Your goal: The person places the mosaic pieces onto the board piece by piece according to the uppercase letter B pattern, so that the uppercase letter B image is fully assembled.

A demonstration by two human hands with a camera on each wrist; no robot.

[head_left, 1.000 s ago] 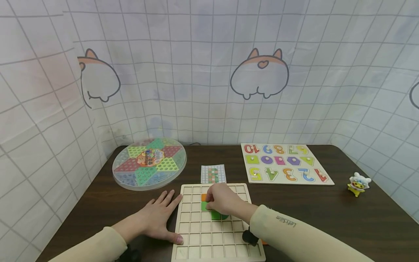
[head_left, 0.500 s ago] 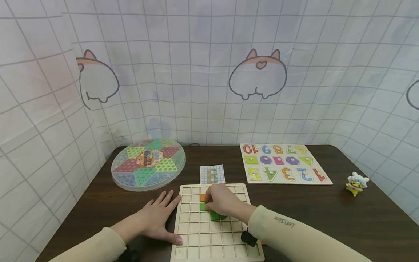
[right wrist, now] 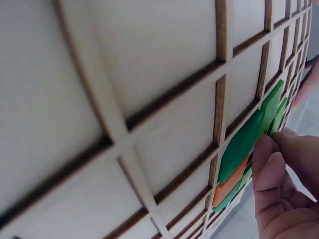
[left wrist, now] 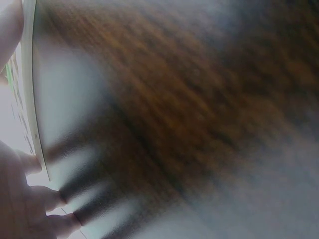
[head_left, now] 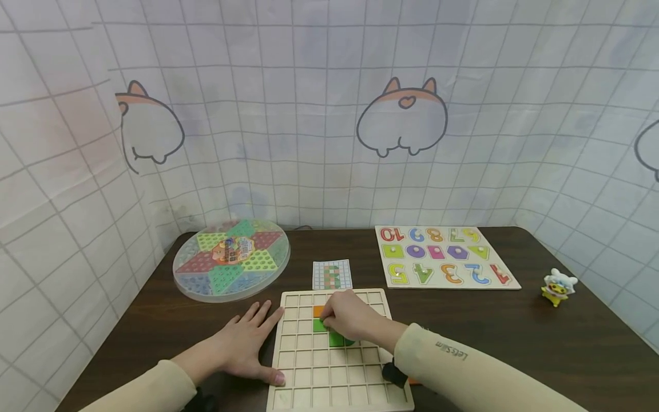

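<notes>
A pale wooden grid board [head_left: 304, 377] lies on the dark table, holding several coloured tiles. An orange tile [head_left: 318, 312] and a light green tile [head_left: 318, 325] show beside my right fingertips; another green tile [head_left: 336, 340] is nearer me. My right hand [head_left: 350, 315] is over the board with curled fingers, thumb and index finger pinching at the edge of a green tile. In the right wrist view, a dark green tile [right wrist: 241, 147] is close to those fingertips; the hand hides part of the tiles. My left hand [head_left: 244, 346] is spread flat, thumb and index fingertip at the board's left edge.
A small printed pattern card [head_left: 332, 275] lies just behind the board. At the back left is a round Chinese checkers board [head_left: 231, 260]; a number puzzle board [head_left: 443, 257] is at the back right. A small yellow-and-white figurine [head_left: 558, 286] stands far right. An orange piece [head_left: 413, 381] shows beneath the right forearm.
My right fingertips have shifted slightly, so more of the light green and orange tiles shows. The left hand stays at the board's edge. The whole head view has drifted a little.
</notes>
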